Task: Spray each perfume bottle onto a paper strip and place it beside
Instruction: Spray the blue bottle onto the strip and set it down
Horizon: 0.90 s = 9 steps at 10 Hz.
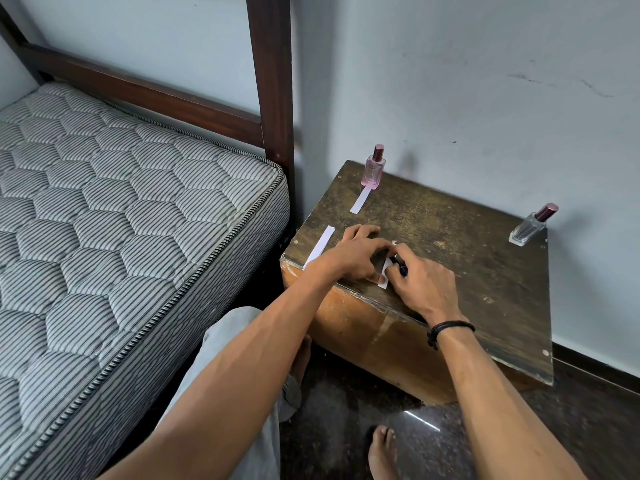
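A pink perfume bottle (373,167) with a dark pink cap stands at the back left of a worn wooden box (485,271). A white paper strip (360,200) lies right in front of it. A clear bottle (530,226) with a maroon cap stands at the back right corner. Another strip (320,244) lies near the box's left edge. My left hand (356,252) presses flat on a third strip (383,276) at the front edge. My right hand (420,284) holds a dark pen (400,265) against that strip, which the hands mostly hide.
A striped mattress (121,220) on a dark wooden bed frame (272,81) stands close to the left of the box. The wall runs behind the box. My legs and bare feet (381,452) are on the dark floor below.
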Available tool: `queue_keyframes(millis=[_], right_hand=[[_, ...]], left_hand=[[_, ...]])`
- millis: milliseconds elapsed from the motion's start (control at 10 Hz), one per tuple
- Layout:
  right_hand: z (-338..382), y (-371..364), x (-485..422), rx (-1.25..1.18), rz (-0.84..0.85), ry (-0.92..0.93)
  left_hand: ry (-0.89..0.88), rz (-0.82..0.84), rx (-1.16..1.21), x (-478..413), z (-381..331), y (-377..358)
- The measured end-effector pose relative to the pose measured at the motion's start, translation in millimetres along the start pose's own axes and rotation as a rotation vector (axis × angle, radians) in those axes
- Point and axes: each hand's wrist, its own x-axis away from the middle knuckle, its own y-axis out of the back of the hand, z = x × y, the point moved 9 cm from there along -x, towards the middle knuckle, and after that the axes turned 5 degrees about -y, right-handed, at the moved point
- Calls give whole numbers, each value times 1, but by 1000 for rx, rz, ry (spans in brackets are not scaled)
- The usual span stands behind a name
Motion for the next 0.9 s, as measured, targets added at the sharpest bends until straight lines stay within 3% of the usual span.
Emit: queue_keyframes(millis=[400,900], right_hand=[[-1,-2,0,-1,17,-10],[-17,-9,-2,-199,24,-55]], left_hand=[[3,4,4,1,-1,0],[28,24,-30,3,2,-2]])
